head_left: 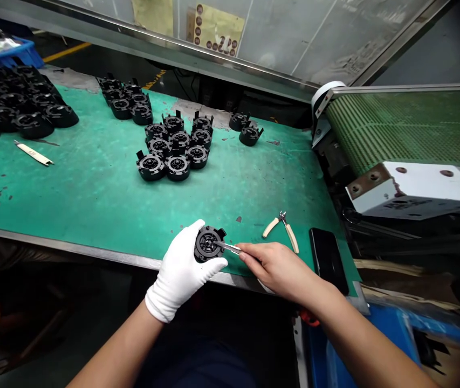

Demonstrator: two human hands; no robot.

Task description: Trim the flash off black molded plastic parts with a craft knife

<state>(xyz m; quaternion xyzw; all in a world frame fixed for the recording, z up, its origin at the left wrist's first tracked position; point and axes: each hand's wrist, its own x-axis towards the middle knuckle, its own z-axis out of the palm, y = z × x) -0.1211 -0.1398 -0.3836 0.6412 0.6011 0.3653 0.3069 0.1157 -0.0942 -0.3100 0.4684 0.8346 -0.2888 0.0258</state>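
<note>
My left hand [185, 267], in a white glove, grips a round black plastic part [208, 243] by its left side, near the table's front edge. The part's ringed face is turned up, and a small tab sticks out at its upper right. My bare right hand [276, 267] is closed around a thin metal tool [230, 247]. The tool's tip reaches the face of the part, right of its centre. Beyond my hands, a cluster of similar black parts [178, 166] stands on the green table [104, 188].
Cutters with cream handles [291, 237] and a black phone [328, 258] lie to the right. A cream tool [33, 153] lies at the left, near many stacked black parts [33, 123]. A green conveyor belt [407, 126] runs at the right, with a white metal block [427, 188] before it.
</note>
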